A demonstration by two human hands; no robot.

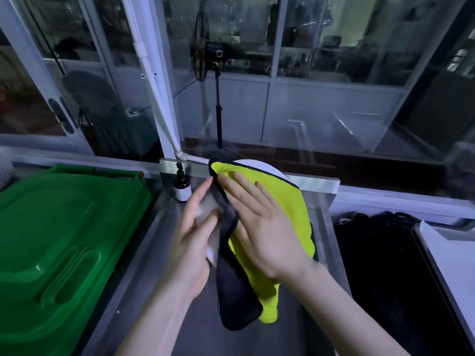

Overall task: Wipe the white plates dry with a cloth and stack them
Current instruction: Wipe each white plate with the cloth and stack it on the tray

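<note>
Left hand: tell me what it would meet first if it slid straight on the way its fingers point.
The left hand, gripping the white plate, points up and away. Its fingertips nearly touch the dark edge of the yellow-green microfibre cloth, so that comes first. The brown pump bottle looks off that line, though depth is unclear.

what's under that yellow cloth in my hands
A white plate: its rim shows above the yellow cloth and beside the left hand. The plate's face is covered.

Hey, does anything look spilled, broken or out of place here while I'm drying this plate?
Nothing stands out. The left hand holds the white plate while the right hand presses the yellow cloth flat on it. The brown bottle stands upright.
</note>
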